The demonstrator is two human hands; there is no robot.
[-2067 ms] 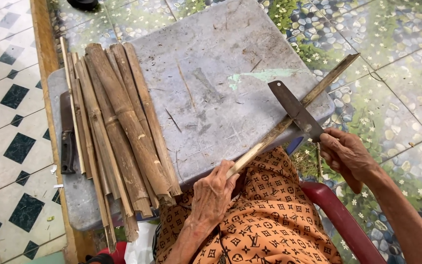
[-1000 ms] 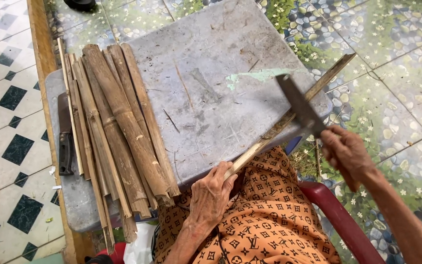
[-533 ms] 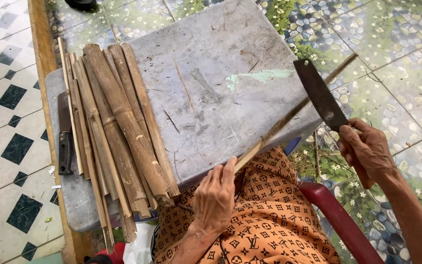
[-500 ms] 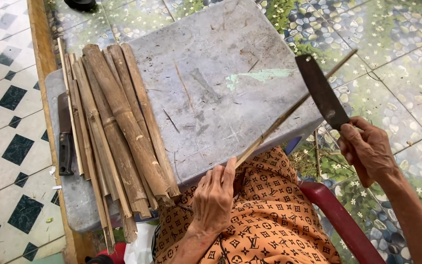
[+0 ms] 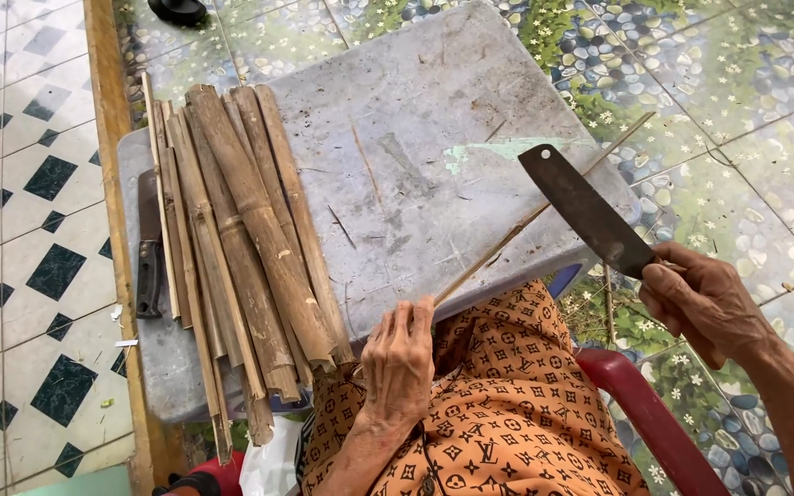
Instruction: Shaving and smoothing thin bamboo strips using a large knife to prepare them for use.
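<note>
The left hand (image 5: pixel 399 366) pinches a thin strip (image 5: pixel 535 216); the right hand (image 5: pixel 702 301) has fingers closed around a cleaver (image 5: pixel 586 211).

The left hand (image 5: pixel 399 363) pinches a thin bamboo sliver (image 5: pixel 530 218) that slants across the grey desk (image 5: pixel 434 110). The right hand (image 5: pixel 705 303) grips a dark cleaver (image 5: pixel 585 209), its blade raised just above the sliver. Split bamboo strips (image 5: pixel 241 248) lie piled on the desk's left side.
</note>
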